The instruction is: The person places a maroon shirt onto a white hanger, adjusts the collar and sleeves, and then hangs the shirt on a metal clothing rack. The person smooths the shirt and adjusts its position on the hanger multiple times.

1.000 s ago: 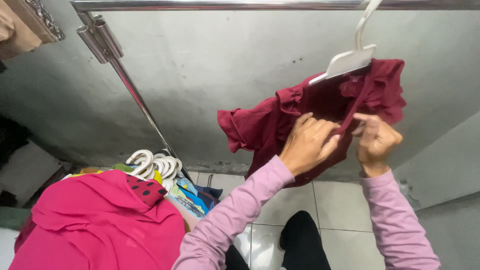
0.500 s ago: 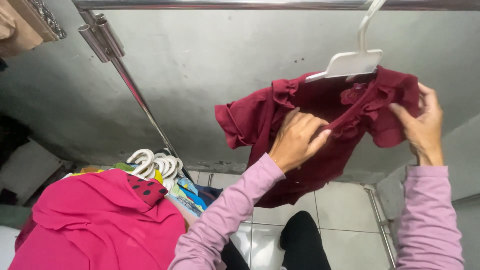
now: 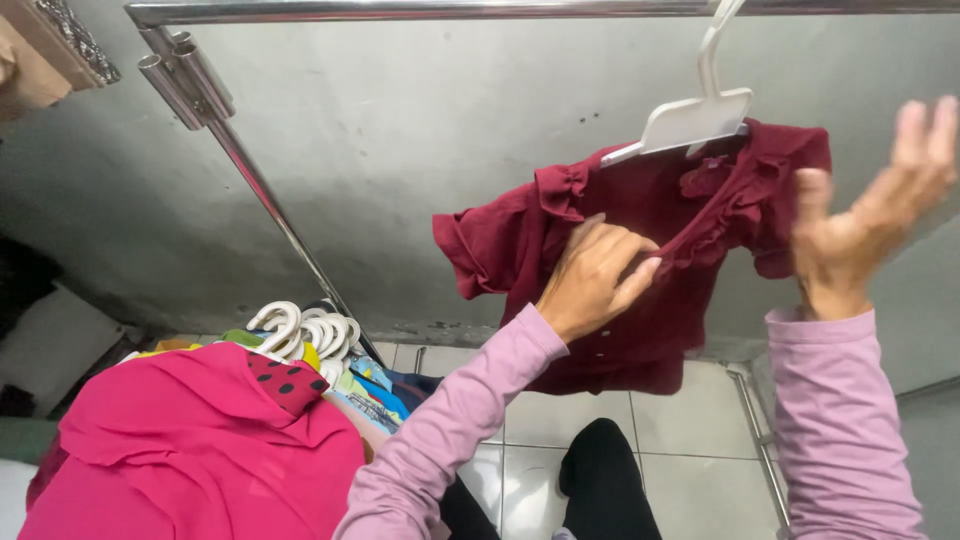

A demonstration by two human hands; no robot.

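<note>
Dark red blouse [image 3: 640,250] is already up on the white hanger [image 3: 690,120]. Left hand [image 3: 595,280] rests flat on its front, not gripping; right hand [image 3: 865,215] is spread wide beside it, holding nothing.

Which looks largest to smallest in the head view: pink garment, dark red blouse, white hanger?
1. pink garment, though it lies nearer the camera, so this is unsure
2. dark red blouse
3. white hanger

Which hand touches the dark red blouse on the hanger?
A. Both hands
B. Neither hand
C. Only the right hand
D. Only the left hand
D. The left hand rests on the front of the blouse, which hangs from the white hanger, while the right hand is raised open beside it, apart from the cloth.
</note>
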